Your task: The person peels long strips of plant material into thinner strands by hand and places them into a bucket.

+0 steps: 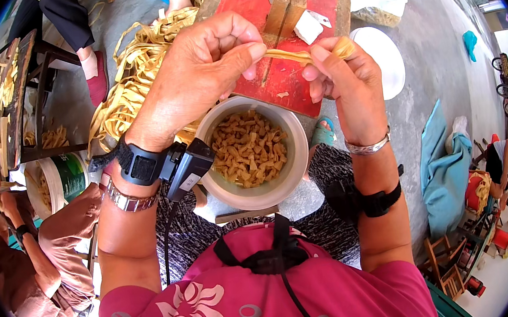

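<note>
A yellowish-brown pliable strip [289, 54] is stretched between my two hands, above the near part of a red board. My left hand [201, 66] pinches one end between thumb and forefinger. The other end, bunched or folded, is held in the fingers of my right hand [348, 82]. Below them a pale round bucket [299, 153] holds many short brown knotted-looking pieces [250, 149]. On the red board [292, 86] stands a slotted wooden block [284, 14], with a small white block [308, 28] beside it. A heap of long yellow strips [140, 68] lies to the left of the board.
A white round lid or tub [379, 62] is right of the board. At left, a person [37, 277] sits beside a white-and-green bucket [52, 184]; another's foot in a red shoe [97, 80] is near the heap. A blue-green cloth [446, 179] lies at right. Further right, another person [507, 157] bends forward.
</note>
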Available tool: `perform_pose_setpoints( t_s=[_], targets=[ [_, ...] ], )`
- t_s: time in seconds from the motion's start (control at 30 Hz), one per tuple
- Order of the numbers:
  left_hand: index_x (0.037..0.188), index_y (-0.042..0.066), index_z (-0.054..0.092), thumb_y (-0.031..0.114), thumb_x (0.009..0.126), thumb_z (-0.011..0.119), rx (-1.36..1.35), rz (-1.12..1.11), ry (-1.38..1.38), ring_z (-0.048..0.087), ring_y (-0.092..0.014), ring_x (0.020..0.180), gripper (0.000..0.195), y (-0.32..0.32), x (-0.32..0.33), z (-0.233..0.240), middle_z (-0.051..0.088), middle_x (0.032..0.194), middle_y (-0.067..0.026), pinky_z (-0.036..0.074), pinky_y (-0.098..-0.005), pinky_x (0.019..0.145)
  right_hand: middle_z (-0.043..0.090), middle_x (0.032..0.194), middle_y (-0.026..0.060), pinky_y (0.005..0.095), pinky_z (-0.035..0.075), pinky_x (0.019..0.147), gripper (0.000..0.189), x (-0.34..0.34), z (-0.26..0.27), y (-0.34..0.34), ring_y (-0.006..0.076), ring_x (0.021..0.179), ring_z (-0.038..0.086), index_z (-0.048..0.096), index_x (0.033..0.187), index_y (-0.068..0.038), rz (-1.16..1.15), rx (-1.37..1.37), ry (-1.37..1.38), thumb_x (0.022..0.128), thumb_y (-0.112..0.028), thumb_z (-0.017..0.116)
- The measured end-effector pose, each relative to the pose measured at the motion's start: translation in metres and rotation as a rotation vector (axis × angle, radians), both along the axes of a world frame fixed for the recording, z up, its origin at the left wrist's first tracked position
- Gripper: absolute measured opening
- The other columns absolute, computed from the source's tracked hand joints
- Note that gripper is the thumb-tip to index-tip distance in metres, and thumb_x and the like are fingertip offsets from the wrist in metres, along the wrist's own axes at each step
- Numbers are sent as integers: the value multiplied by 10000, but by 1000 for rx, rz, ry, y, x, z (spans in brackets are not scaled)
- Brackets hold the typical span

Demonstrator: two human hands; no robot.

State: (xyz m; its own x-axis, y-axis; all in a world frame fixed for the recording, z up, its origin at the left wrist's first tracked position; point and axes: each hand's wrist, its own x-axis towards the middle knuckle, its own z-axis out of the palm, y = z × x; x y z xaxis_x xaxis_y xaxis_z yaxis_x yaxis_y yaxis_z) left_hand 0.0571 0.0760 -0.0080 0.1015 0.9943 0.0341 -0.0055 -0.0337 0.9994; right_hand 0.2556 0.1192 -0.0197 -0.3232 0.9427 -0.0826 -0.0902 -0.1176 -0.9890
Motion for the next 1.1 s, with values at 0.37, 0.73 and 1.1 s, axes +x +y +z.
perform_pose_setpoints(
  t_s=[0.37, 0.73, 1.1],
  targets=[
    [891, 48, 583, 84, 879, 591, -42, 7, -4, 514, -16, 655, 39, 13, -6, -1, 550, 727, 48, 397, -157, 545, 619, 688, 47, 192, 426, 473, 119, -5, 3, 5, 65, 528, 540, 582, 873, -22, -30, 36, -64, 850, -134, 616],
    [834, 25, 570, 28, 859, 581, 121, 45, 78, 471, -18, 653, 28, 26, -2, -31, 532, 715, 46, 397, -176, 576, 569, 655, 12, 185, 386, 452, 109, -12, -4, 4, 32, 525, 492, 533, 846, -13, -42, 150, -232, 842, -83, 618],
    [860, 37, 559, 92, 902, 520, 6, 136, 230, 443, -3, 566, 79, 27, -5, -25, 558, 706, 8, 390, -173, 506, 497, 610, -48, 181, 335, 449, 121, -4, -7, -1, 0, 530, 426, 534, 819, -27, 32, 156, -292, 820, -73, 645]
  ],
)
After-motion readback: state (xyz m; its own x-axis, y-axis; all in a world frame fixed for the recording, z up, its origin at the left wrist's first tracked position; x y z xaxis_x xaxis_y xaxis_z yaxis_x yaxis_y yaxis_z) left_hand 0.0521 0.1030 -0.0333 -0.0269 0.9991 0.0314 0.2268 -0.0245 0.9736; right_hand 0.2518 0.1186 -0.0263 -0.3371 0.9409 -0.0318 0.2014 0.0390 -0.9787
